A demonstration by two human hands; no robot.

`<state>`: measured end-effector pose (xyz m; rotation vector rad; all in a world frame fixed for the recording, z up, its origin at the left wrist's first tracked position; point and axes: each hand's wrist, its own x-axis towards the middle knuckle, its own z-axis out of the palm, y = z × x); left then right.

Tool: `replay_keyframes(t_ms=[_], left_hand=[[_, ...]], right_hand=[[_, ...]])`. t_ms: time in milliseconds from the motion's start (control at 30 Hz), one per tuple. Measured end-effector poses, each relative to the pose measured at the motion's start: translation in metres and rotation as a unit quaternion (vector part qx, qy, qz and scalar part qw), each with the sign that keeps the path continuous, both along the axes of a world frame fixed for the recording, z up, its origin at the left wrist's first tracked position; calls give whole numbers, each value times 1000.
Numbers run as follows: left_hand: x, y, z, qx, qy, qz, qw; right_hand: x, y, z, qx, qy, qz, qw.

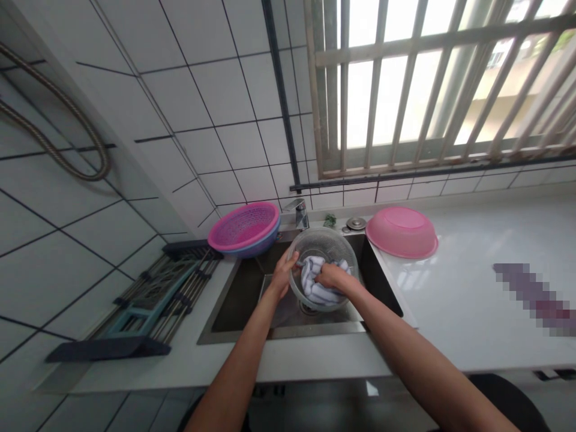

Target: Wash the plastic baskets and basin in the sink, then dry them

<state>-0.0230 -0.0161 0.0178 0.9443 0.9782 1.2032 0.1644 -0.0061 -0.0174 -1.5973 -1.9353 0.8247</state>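
Note:
Over the metal sink (225, 315) a clear plastic colander (321, 241) is held slightly tilted, its open side facing me. My left hand (283, 273) grips its left rim, thumb inside and fingers outside. A white cloth with grey stripes (317, 291) lies bunched inside the colander. My right hand (333, 276) is closed on the cloth and presses it against the inner wall. Part of the cloth is hidden under the right hand. Behind the colander stands the chrome faucet (301, 215).
Pink and blue baskets (245, 228) are stacked at the sink's back left corner. An upturned pink basin (402, 233) sits on the right counter. A drain strainer (356, 223) lies behind the sink. A dish rack (153, 300) stands on the left. A barred window (418, 90) is above.

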Motion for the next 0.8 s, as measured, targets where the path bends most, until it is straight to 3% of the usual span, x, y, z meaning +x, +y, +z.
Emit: replay_keyframes(t_ms=[133, 267, 367, 467, 533, 633, 800], left_hand=[[-3, 1, 0, -52, 2, -19, 998], [2, -3, 3, -85, -31, -80, 993], [8, -6, 4, -122, -70, -121, 983], [9, -7, 2, -140, -97, -132, 977], [8, -7, -2, -136, -99, -120, 979], [7, -6, -5, -126, -90, -99, 983], [9, -5, -3, -104, -74, -52, 990]], right_hand=[[22, 9, 4, -27, -70, -83, 994], [29, 12, 9, 38, -41, -106, 993], [18, 10, 11, 143, 41, -65, 987], [4, 4, 14, 206, 130, 45, 969], [-1, -1, 18, 193, 169, 122, 959], [1, -9, 26, 114, 175, 199, 957], [6, -17, 33, 3, 140, 209, 968]])
